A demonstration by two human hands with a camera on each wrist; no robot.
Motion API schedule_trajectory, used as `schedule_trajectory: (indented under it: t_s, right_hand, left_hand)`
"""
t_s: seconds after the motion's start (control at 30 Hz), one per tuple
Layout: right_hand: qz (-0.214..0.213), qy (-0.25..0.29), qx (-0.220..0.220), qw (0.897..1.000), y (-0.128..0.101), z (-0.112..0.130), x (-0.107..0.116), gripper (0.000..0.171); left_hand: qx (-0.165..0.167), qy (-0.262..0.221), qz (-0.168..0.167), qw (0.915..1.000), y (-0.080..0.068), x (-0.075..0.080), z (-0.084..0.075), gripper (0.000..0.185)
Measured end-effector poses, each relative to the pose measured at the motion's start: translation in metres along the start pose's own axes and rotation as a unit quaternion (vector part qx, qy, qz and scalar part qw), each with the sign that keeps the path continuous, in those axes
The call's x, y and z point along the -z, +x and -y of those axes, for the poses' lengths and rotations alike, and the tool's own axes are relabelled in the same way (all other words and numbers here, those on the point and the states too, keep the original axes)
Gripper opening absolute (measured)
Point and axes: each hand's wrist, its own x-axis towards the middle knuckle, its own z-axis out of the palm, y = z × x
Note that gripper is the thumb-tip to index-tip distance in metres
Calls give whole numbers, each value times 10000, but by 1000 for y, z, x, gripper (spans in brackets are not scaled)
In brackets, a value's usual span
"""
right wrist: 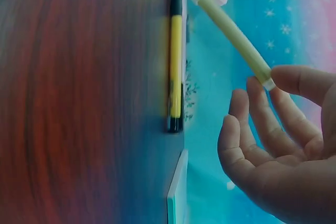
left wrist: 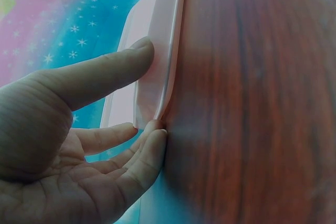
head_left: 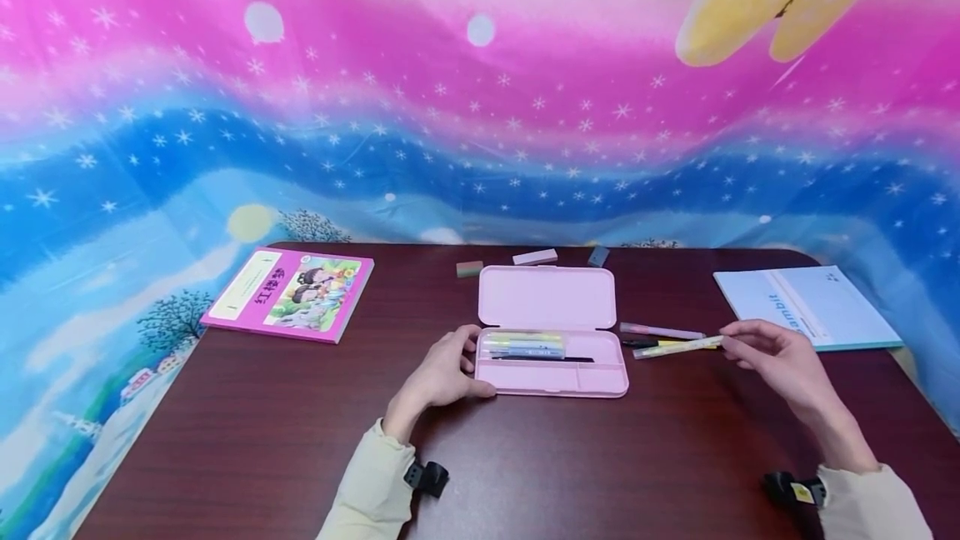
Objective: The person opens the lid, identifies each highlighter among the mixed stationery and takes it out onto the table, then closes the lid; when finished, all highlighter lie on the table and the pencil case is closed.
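Observation:
An open pink pencil case lies mid-table with several pens in its upper compartment. My left hand grips the case's left end, thumb at the near corner and fingers at the far one. In the left wrist view the thumb presses the case wall. My right hand pinches the end of a pale yellow pen, held low over the table right of the case. The right wrist view shows that pen at my fingertips, above a black-and-yellow pen.
A pink pen and the black-and-yellow pen lie beside the case. Three erasers sit behind its lid. A pink picture book lies at the far left and a blue notebook at the right on the dark wooden table.

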Motion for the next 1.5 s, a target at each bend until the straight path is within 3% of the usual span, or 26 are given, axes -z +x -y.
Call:
schedule_trajectory:
  t_s: [0.23,0.57,0.8,1.03,1.27,1.5]
  right_hand:
    - [275,-1345,198,9903,4,-8,8,22]
    - [907,-2598,401,9605,13,-19,14,10]
    - [1156,-2850,364,9508,20,-20,12,9]
    - [1082,-3027,497,9456,23,-22,11,6]
    - [1034,-2995,467,9473,23,-20,11,8]
    - [689,-2973,650,9501,21,1,13,10]
  left_hand:
    - [20,-2,1,10000,-1,0,0,77]
    - [69,-34,16,10000,-2,-1,0,76]
    - [8,5,-9,10000,-1,0,1,76]
    - [-21,20,-7,10000,0,1,0,76]
    - [41,13,16,10000,-1,1,-1,77]
    - [3,28,11,10000,-2,1,0,77]
